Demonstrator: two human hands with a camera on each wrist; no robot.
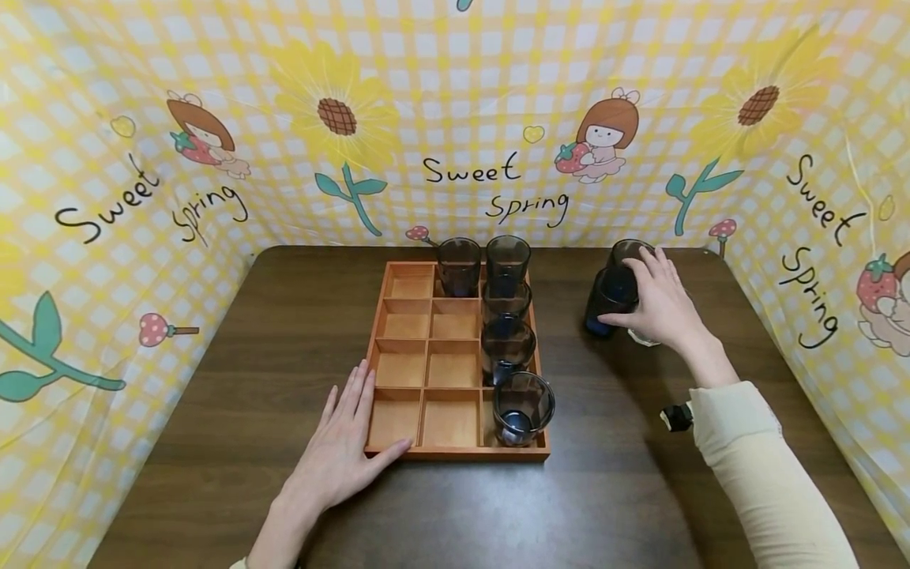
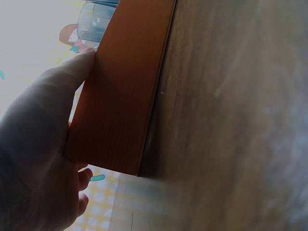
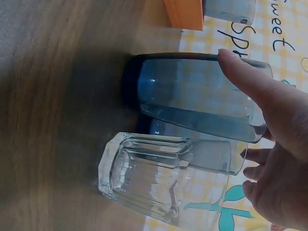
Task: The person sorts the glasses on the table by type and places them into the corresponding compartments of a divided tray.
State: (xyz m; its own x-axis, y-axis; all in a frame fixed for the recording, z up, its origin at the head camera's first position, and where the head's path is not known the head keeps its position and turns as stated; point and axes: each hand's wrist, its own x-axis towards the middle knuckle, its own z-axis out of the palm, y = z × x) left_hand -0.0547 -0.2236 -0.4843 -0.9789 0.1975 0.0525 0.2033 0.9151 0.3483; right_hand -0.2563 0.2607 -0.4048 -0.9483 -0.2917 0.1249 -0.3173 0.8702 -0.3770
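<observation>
My right hand [image 1: 661, 304] grips a dark blue-grey drinking glass [image 3: 192, 91] near its rim, thumb on one side and fingers on the other. That glass stands upright on the table, right of a wooden divided tray [image 1: 458, 454]. Another dark glass [image 1: 626, 249] is just behind it, partly hidden by the fingers. Beside them stands a clear faceted glass [image 3: 163, 178], mostly covered by my hand in the head view. My left hand [image 1: 334, 450] rests at the tray's front left corner, fingers straight along the left wall, thumb on the front rim.
Dark glasses fill the tray's right column, the nearest glass [image 1: 522, 411] tilted slightly. One more glass [image 1: 458, 269] stands in the back middle compartment. A patterned yellow cloth [image 1: 441, 118] surrounds the dark wooden table [image 1: 284, 332] at the back and sides.
</observation>
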